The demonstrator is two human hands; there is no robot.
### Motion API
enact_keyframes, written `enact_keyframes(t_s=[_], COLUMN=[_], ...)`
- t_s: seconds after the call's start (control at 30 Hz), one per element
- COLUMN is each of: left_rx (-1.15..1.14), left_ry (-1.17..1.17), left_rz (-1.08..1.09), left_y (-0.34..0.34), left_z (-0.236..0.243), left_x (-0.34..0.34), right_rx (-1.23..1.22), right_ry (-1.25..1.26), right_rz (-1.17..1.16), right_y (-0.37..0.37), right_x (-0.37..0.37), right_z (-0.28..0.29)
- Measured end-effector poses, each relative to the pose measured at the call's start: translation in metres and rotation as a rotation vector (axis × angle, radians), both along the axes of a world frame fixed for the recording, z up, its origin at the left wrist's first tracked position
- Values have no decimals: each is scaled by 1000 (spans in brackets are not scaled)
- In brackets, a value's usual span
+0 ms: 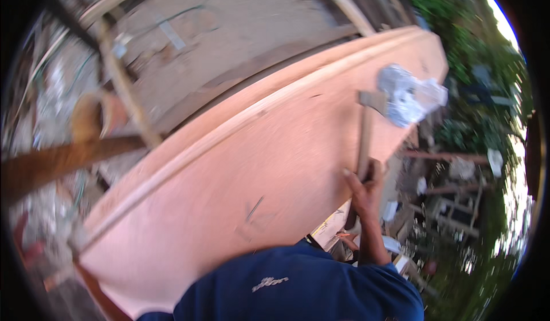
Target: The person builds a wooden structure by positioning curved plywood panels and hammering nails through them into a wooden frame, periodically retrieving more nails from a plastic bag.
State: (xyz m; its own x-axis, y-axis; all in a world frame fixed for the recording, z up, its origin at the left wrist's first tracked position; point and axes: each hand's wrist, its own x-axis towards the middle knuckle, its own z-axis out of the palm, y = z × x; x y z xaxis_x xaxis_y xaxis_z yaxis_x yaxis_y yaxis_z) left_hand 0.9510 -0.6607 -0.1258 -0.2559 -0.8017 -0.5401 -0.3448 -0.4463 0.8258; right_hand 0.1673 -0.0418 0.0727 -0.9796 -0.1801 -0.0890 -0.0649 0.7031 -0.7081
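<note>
My right hand (366, 189) grips a long-handled hammer (363, 132), its fingers wrapped round the handle and its head raised toward the upper right. Beneath it lies a large pale pink wooden panel (229, 172) with a raised strip along its far edge. A thin dark nail or mark (255, 206) shows on the panel's face. Just beside the hammer head rests a crumpled white plastic bag (401, 92). A blurred brown shape at the panel's lower-left edge may be my left arm; its fingers cannot be made out.
Wooden rails (123, 86) and a dark beam (69, 155) are beyond the panel at left, over sandy ground (240, 29) with a green hose or cord. Leafy plants (458, 34) and scattered timber frames (458, 218) stand to the right.
</note>
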Motion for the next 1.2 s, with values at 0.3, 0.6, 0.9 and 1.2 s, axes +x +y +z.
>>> enact_keyframes(t_s=[0.3,0.6,0.9,1.2], left_rx=[-492,-517,-360,-384], left_ry=[-1114,-902,-956,-771], left_rz=[63,356,426,177], left_y=[20,49,70,48], left_z=[50,75,113,94], left_x=[-121,-167,-192,-156], right_rx=[398,446,254,-101], right_ry=[282,242,384,645], right_rz=[120,227,252,185], right_y=[60,88,67,-52], right_x=[37,-24,7,66], right_z=[-24,-58,-35,132])
